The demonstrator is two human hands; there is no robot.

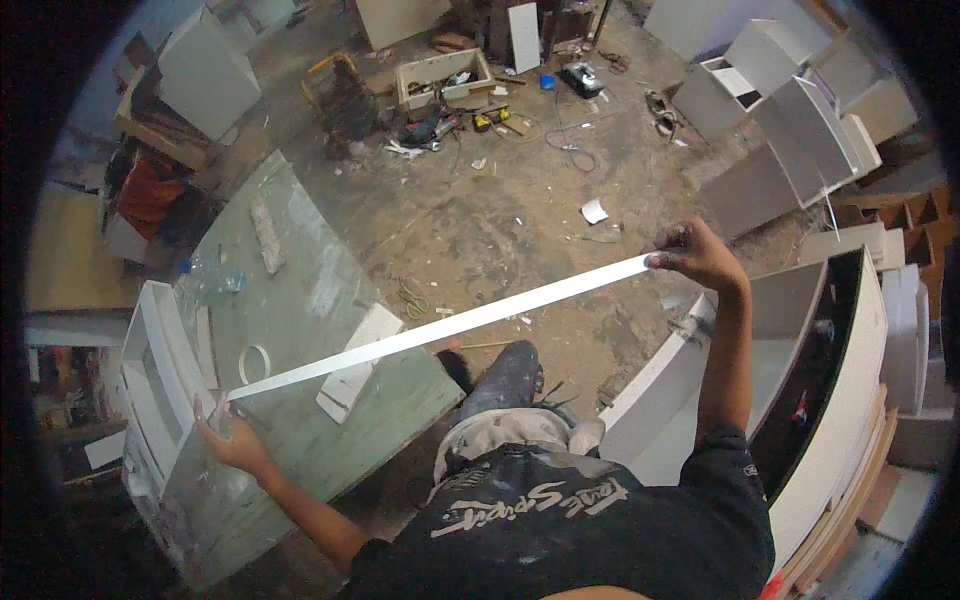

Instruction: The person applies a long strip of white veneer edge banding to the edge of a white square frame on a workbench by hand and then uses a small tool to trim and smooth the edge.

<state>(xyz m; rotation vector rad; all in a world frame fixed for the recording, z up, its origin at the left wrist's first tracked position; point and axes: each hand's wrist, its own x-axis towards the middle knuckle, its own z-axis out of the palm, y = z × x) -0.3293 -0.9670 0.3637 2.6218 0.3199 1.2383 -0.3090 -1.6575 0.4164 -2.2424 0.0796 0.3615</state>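
A long, narrow white strip (480, 314), like edge banding, is stretched between my two hands and slants up to the right. My left hand (235, 440) pinches its lower end above the green worktable. At the strip's upper end, my right hand (705, 258) grips it between thumb and fingers, over the floor. Beneath the strip, a white ring-shaped roll (255, 363) and a small white board (345, 390) lie on the green tabletop (300, 250). The strip passes over part of the board.
To my left stands a white frame (158, 370); a plastic bottle (212, 280) is near it. Scissors (412, 300) lie beside the table. On the right is a white open cabinet (660, 400). Ahead, a tool box (443, 80) and power tools (432, 128) sit on the littered floor.
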